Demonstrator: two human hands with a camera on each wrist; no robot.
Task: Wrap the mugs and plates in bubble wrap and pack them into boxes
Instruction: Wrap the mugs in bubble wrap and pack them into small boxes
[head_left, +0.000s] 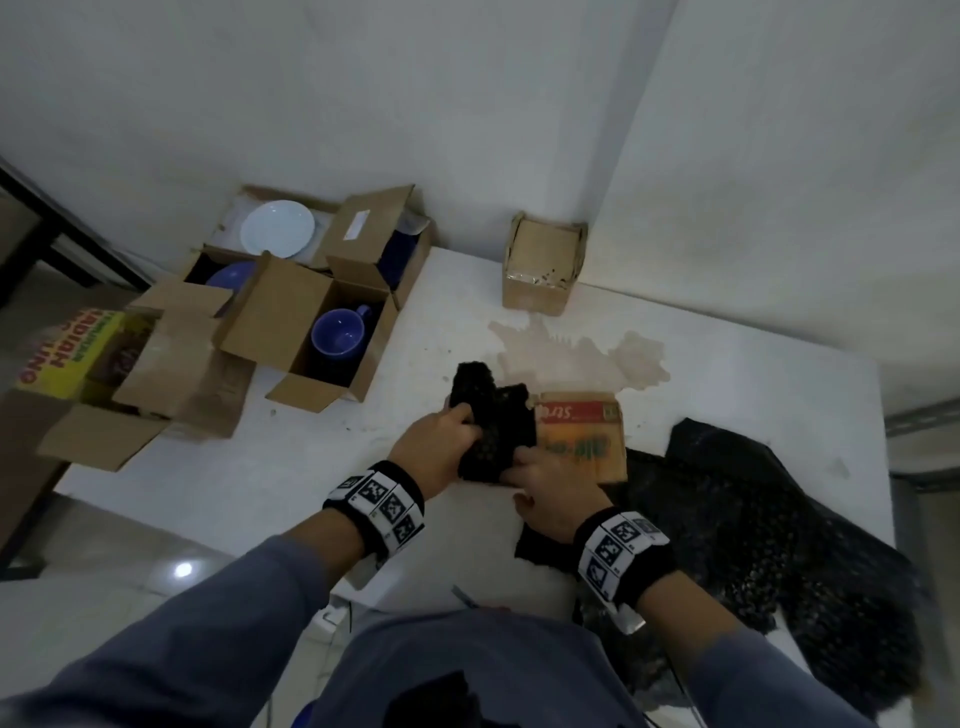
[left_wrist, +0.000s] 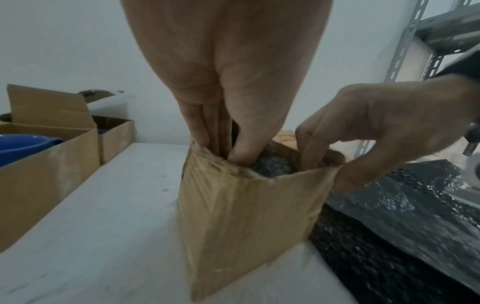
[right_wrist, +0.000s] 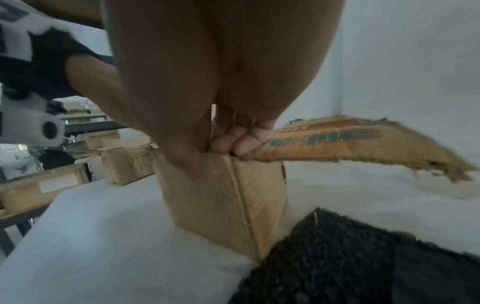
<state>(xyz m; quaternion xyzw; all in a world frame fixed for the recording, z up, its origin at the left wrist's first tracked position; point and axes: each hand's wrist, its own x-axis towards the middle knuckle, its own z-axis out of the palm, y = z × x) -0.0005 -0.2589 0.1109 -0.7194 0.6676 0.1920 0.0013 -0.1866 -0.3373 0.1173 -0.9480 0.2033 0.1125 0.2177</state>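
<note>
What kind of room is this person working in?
Probably a storeroom or packing area, not a kitchen: open cardboard boxes crowd a plain white table, a slotted metal shelving rack stands beside it, and black bubble wrap lies spread out.

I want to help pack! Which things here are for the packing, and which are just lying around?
For the job:
small box under both hands
black bubble wrap bundle
bubble wrap sheet
blue mug
white plate

Lying about:
brown stain
yellow carton

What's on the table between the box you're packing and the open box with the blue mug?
Nothing stands there. The head view shows bare white table, only speckled, between the small box under both hands and the mug box; the left wrist view agrees.
</note>
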